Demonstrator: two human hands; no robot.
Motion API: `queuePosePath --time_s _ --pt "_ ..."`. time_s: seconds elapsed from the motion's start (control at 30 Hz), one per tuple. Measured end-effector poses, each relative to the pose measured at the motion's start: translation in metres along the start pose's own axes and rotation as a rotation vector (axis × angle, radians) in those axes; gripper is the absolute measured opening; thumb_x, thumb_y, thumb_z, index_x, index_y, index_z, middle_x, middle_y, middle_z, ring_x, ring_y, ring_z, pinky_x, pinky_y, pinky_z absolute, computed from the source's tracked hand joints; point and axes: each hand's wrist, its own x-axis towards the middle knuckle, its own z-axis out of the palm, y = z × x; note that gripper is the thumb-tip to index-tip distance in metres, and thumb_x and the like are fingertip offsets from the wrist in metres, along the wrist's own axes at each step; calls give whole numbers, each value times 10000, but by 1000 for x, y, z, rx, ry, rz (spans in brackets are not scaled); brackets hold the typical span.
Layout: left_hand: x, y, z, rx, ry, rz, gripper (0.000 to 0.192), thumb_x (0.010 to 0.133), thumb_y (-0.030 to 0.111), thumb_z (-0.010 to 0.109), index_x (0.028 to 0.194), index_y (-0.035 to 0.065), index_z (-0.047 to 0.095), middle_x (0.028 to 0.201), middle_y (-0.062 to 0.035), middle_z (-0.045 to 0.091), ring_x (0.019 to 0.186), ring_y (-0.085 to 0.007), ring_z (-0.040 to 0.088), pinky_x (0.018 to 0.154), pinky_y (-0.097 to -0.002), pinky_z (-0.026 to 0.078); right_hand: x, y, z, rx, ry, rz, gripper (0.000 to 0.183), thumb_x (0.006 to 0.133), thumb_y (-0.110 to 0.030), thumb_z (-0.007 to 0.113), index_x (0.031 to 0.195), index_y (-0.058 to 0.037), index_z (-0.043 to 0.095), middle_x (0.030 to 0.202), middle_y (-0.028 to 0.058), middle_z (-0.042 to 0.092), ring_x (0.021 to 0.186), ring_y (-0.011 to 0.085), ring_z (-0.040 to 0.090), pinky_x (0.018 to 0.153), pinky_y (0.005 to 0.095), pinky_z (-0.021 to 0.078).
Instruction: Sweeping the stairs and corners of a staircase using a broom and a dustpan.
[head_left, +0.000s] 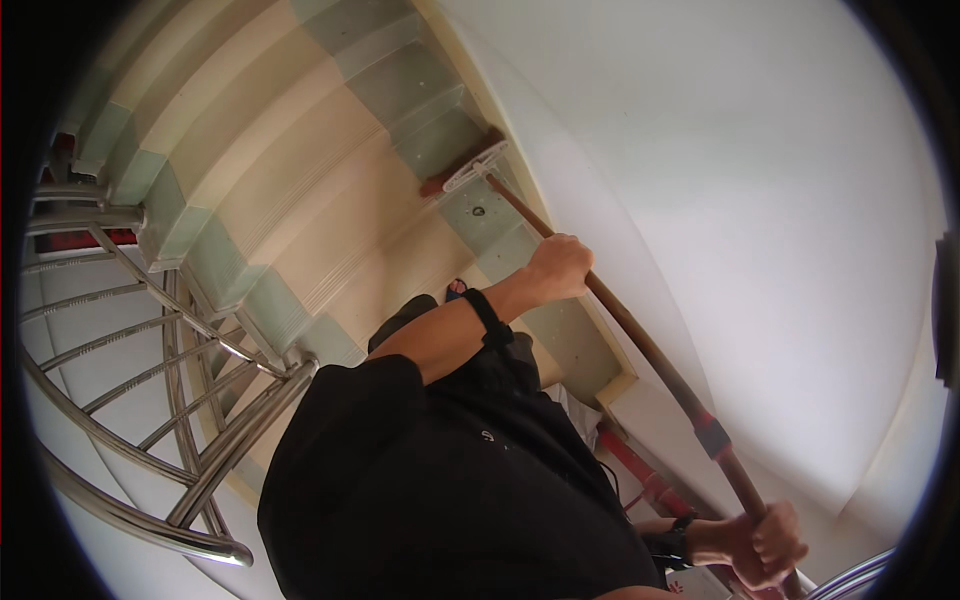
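Observation:
A long-handled broom slants across the view, its brown handle (637, 330) running from upper middle to lower right. My left hand (559, 266) is closed around the handle partway up. Near the bottom right, my right hand (769, 547) grips the handle below a dark collar with red edges (711, 435). The broom head (476, 166), pale on top with reddish-brown bristles, rests on a stair's green end tile (442, 142) beside the wall. A small dark round spot (478, 211) marks the green tile just below the head.
Beige stairs (300, 165) with green borders curve up to the left. A stainless steel railing (187, 315) lines the left side. The white wall (712, 187) stands close on the right. Red pipe-like objects (637, 469) and a white bag (574, 409) sit near my right side.

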Motion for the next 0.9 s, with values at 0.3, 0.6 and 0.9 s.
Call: queuePosePath --time_s 0.3,0.6,0.9 --pt "46 -138 6 165 88 -340 182 695 213 714 769 46 710 848 -175 675 897 -353 633 825 -471 490 -9 159 -7 -64 170 112 300 885 -139 460 625 -163 311 506 -33 257 466 94 212 498 290 230" --pt "5 -28 31 56 -114 -88 183 661 177 681 763 27 701 814 -171 679 860 -371 628 833 -473 475 -12 31 -1 -155 167 17 337 726 -43 525 521 -176 294 415 -89 344 324 11 271 354 178 258" --pt "58 -130 -35 202 97 -229 137 648 169 713 752 81 719 826 -157 684 904 -337 631 855 -455 477 -15 159 -24 -43 122 35 279 854 -81 443 625 -168 308 516 -44 286 471 84 197 492 291 226"
